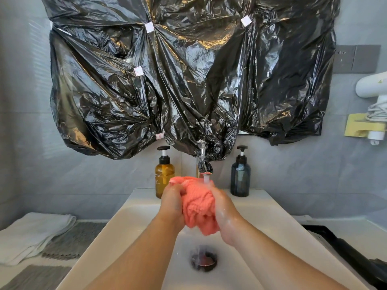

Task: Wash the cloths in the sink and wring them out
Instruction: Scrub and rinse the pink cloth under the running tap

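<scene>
A bunched, wet coral-pink cloth (198, 204) is held over the white sink (134, 216), right under the chrome tap (203, 164), from which water runs onto it. My left hand (172, 204) grips the cloth's left side, fingers curled into the fabric. My right hand (225, 214), wet and soapy, clasps the cloth's right side. The cloth's lower end hangs between my wrists above the dark drain (203, 261).
An amber pump bottle (164, 176) and a dark blue pump bottle (240, 176) stand on the sink's back ledge. A white towel (31, 233) and grey cloths (73, 239) lie on the counter at left. Black plastic (188, 80) covers the mirror. A white hairdryer (372, 86) hangs at right.
</scene>
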A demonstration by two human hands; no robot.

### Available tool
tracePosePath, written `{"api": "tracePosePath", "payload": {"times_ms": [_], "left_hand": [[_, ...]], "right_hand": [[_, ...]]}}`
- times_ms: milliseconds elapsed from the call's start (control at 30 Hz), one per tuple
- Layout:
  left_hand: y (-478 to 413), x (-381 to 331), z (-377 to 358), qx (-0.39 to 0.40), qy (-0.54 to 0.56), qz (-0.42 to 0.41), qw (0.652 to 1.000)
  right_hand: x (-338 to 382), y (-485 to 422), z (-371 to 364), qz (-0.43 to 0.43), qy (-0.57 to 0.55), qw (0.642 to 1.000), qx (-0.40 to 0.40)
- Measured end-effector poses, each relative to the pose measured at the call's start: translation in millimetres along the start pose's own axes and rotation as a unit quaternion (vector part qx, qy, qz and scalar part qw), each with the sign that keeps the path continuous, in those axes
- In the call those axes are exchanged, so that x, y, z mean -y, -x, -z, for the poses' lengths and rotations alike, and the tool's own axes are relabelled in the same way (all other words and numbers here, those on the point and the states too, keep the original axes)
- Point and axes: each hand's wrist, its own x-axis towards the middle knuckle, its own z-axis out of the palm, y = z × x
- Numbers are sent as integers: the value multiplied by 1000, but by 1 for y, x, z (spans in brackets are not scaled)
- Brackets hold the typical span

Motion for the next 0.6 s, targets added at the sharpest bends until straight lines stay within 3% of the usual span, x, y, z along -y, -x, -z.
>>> {"api": "tracePosePath", "payload": {"times_ms": [133,200,400,533,600], "left_hand": [[-1,6,0,-3,-47,-27,999],[1,10,-2,15,-94,-59,994],[2,12,-11,44,-206,-26,977],[3,4,-8,120,-375,-2,919],[0,7,-5,144,-372,-17,917]], "right_hand": [[-8,3,-11,127,37,989,-66],[-9,6,-11,149,107,978,-98],[-4,-12,1,164,175,961,-139],[5,-14,13,80,-10,979,-185],[8,-10,17,41,-102,977,-184]]}}
